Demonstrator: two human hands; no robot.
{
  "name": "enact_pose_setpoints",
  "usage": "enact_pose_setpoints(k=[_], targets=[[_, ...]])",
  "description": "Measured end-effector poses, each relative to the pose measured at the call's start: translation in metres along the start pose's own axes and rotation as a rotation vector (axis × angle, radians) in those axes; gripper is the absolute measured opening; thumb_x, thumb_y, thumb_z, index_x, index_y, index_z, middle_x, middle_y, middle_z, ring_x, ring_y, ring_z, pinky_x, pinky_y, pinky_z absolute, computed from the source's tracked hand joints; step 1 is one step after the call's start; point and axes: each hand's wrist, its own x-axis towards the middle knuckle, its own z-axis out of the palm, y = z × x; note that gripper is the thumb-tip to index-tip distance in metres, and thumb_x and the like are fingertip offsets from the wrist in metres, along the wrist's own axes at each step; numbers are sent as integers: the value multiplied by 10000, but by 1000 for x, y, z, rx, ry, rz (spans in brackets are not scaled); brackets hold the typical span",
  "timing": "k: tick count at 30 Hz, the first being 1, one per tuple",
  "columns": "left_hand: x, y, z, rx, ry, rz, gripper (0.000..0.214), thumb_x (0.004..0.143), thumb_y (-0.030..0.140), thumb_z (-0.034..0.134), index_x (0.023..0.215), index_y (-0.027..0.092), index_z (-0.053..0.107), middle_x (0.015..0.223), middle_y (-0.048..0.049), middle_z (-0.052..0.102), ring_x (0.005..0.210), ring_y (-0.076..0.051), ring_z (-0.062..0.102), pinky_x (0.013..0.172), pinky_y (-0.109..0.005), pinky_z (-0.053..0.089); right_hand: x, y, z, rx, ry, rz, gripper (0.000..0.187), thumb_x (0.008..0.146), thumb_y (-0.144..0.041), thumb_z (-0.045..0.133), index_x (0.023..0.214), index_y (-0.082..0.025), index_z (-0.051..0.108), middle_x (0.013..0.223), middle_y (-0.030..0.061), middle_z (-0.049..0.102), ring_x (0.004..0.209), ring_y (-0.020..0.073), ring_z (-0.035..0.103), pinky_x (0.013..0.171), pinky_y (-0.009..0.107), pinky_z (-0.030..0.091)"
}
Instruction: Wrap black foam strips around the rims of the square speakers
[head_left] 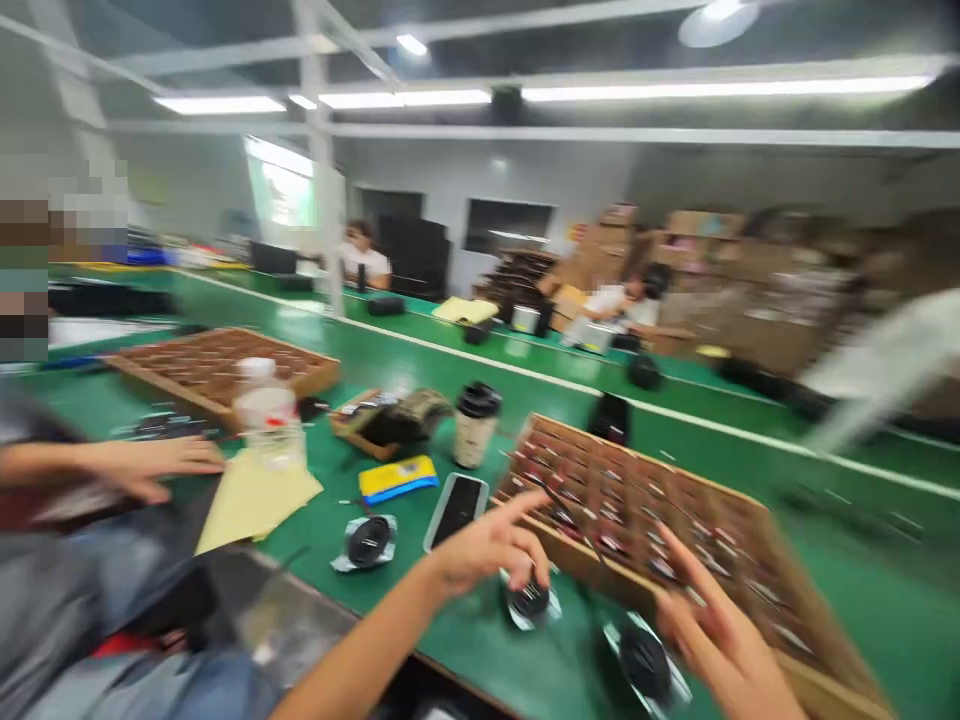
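Observation:
My left hand [491, 545] is over the green table at the near edge of a divided cardboard tray [757, 500], index finger stretched out and the other fingers loosely bent. Just beneath its fingers lies a round black part [529, 600] on a clear wrapper; I cannot tell if they touch. My right hand [716, 630] is at the tray's near side, index finger extended over the compartments, nothing visible in its grip. Beside it sits a second round black part [643, 660] on a wrapper. A third such part [369, 542] lies farther left. Small dark and reddish pieces fill the tray, blurred.
A phone [456, 512], a yellow-and-blue packet [398, 480], a lidded cup [475, 425] and a clear bottle [268, 415] stand or lie left of the tray. A co-worker's hand [154, 465] rests by yellow paper [259, 500]. Another divided tray [217, 365] lies behind.

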Motion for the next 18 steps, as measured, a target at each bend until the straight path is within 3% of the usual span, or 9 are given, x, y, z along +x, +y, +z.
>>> enact_pose_setpoints(k=[2, 5, 9, 13, 16, 18], targets=[[21, 0, 19, -48, -156, -19, 1019, 687, 342, 778, 1507, 174, 197, 795, -48, 692, 520, -78, 500, 542, -210, 362, -27, 14, -14, 67, 161, 121, 517, 1000, -460, 359, 1371, -100, 374, 761, 13, 518, 603, 36, 470, 569, 155, 448], [39, -5, 44, -59, -320, -45, 1047, 766, 339, 722, 1532, 198, 23, 846, -56, 687, 546, -74, 476, 586, -230, 360, -45, 31, -29, 133, 330, 224, 573, 984, -343, 417, 1488, -176, 201, 702, -19, 514, 535, 20, 452, 532, 131, 424], [53, -22, 93, -57, -541, -113, 1133, 787, 364, 707, 1510, 192, -148, 890, -85, 691, 541, -70, 440, 576, -240, 326, -85, 53, -54, 149, 562, 387, 577, 970, -434, 456, 1424, -109, 308, 753, 7, 549, 539, 21, 467, 529, 138, 435], [72, -45, 178, -61, -770, -222, 1186, 728, 353, 753, 1515, 138, -107, 850, -98, 697, 505, -69, 425, 555, -245, 331, -161, 70, -89, 80, 824, 579, 500, 988, -471, 402, 1308, -88, 424, 788, 18, 538, 588, 22, 472, 562, 144, 451], [82, -55, 247, -134, -806, -208, 1190, 691, 332, 764, 1521, 133, -66, 740, -24, 664, 462, -53, 357, 542, -237, 345, -214, 65, -124, -17, 947, 670, 459, 987, -469, 403, 1208, -76, 484, 784, 18, 529, 611, 25, 474, 582, 148, 456], [85, -57, 278, -185, -826, -174, 1172, 701, 338, 744, 1522, 154, -72, 699, 15, 632, 448, -46, 328, 527, -223, 341, -237, 54, -143, -97, 1007, 688, 428, 985, -453, 416, 1164, -74, 501, 776, 15, 521, 612, 22, 465, 581, 143, 449]])
